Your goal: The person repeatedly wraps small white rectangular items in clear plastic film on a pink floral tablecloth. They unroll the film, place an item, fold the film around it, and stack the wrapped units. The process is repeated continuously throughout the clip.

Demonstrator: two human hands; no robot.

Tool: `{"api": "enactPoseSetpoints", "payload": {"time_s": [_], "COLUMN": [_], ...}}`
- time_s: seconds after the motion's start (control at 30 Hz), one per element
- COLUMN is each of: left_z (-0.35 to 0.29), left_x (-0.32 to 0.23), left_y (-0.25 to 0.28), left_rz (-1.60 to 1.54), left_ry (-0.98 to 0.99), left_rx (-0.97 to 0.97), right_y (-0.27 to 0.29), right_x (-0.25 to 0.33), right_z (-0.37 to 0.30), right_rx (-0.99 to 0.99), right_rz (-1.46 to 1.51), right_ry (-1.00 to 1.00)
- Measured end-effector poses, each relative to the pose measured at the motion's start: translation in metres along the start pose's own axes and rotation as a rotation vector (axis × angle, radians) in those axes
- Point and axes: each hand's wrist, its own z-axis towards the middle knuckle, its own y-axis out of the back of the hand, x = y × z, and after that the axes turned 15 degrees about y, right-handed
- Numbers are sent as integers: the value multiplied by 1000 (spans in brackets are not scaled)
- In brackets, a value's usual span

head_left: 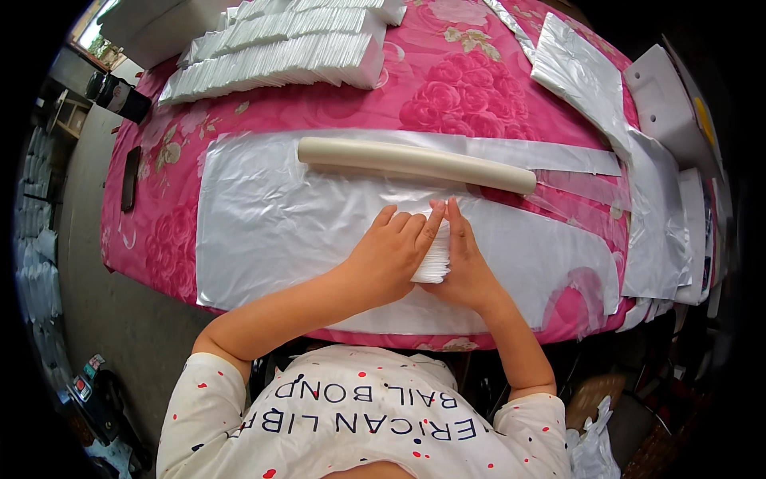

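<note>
Between my two hands stands a small stack of folded white plastic bags (433, 259), its layered edges facing me. My left hand (397, 239) presses its left side with the fingers bent, while my right hand (467, 263) presses the right side with fingers stretched upward. The fingertips of both hands almost meet at the far end of the stack. Under my hands lies a flat white plastic bag sheet (279, 247), spread across the table. Just beyond my fingers, a cream-coloured roller tube (415, 164) rests across the sheet.
Rows of folded white bags (279, 60) fill the far left of the pink floral tablecloth (335, 112). A dark phone (131, 180) and a black bottle (120, 96) are at the left edge. More white plastic (578, 72) and a white foam box (666, 96) stand at the right.
</note>
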Motion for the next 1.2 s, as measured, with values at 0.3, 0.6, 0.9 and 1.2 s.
{"api": "enactPoseSetpoints", "payload": {"time_s": [0.3,0.6,0.9,1.2], "left_z": [-29,-14,120,291], "left_x": [56,36,44,105], "left_y": [-16,-45,22,38], "left_rz": [-550,-582,-579,-791], "left_ry": [-62,-111,3,297], "left_rx": [-59,-316,-482,-586], "right_y": [-10,-7,100,156], "right_x": [-12,-9,-73,-206], "right_z": [-8,-6,122,297], "right_rx": [-80,-118,-63,126], "right_rz": [172,151,230,226], "right_ry": [1,-55,9,-92]}}
